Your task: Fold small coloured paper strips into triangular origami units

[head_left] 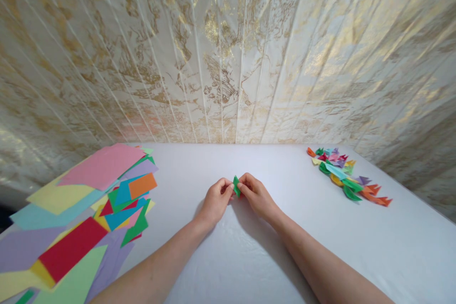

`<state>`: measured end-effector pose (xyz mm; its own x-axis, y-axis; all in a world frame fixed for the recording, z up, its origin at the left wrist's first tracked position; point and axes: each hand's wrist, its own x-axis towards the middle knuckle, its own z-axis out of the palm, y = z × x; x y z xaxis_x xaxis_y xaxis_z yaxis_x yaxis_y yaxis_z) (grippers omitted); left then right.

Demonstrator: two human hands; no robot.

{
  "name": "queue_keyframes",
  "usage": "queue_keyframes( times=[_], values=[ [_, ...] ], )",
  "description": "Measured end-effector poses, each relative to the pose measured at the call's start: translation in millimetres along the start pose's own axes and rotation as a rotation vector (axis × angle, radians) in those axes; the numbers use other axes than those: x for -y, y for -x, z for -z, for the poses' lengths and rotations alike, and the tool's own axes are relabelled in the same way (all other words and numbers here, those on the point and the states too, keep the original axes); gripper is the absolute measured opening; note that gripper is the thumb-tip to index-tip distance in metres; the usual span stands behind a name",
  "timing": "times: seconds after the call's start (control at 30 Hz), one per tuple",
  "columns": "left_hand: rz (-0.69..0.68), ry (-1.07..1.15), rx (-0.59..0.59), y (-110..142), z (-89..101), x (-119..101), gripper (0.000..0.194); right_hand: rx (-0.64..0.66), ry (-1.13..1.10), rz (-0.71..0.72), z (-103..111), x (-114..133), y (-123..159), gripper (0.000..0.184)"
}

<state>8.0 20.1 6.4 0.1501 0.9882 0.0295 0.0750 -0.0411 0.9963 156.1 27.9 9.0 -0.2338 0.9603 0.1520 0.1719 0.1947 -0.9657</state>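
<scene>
A small piece of folded green paper (235, 186) is held upright over the middle of the table, its pointed tip facing up. My left hand (216, 201) pinches its left side between thumb and fingers. From the other side, my right hand (257, 194) pinches its right edge the same way. The fingertips hide part of the paper, so its full folded shape cannot be made out.
Loose coloured paper sheets, among them a pink sheet (103, 166) and a red sheet (74, 248), overlap on the left of the white table (221, 266). Small folded paper pieces (337, 171) in many colours lie at the far right. A gold-patterned curtain (228, 57) hangs behind.
</scene>
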Motion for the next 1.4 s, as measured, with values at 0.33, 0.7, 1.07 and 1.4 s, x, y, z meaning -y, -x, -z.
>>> queue_keyframes(
  times=[0.33,0.7,1.07,1.4],
  values=[
    [-0.061,0.068,0.004,-1.4,3.3,0.3,0.021,-0.022,0.200,0.043,-0.1,5.3,3.3,0.019],
    [-0.035,0.127,-0.124,-1.0,1.9,-1.1,0.020,-0.090,0.242,0.127,-7.5,9.3,7.4,0.004],
    [-0.093,0.041,-0.121,0.9,-1.6,1.5,0.021,-0.066,0.392,0.204,-7.6,10.9,11.8,0.012],
    [0.092,0.321,-0.132,-6.0,5.9,2.9,0.032,-0.065,0.314,0.227,0.5,6.6,7.5,0.023]
  ],
)
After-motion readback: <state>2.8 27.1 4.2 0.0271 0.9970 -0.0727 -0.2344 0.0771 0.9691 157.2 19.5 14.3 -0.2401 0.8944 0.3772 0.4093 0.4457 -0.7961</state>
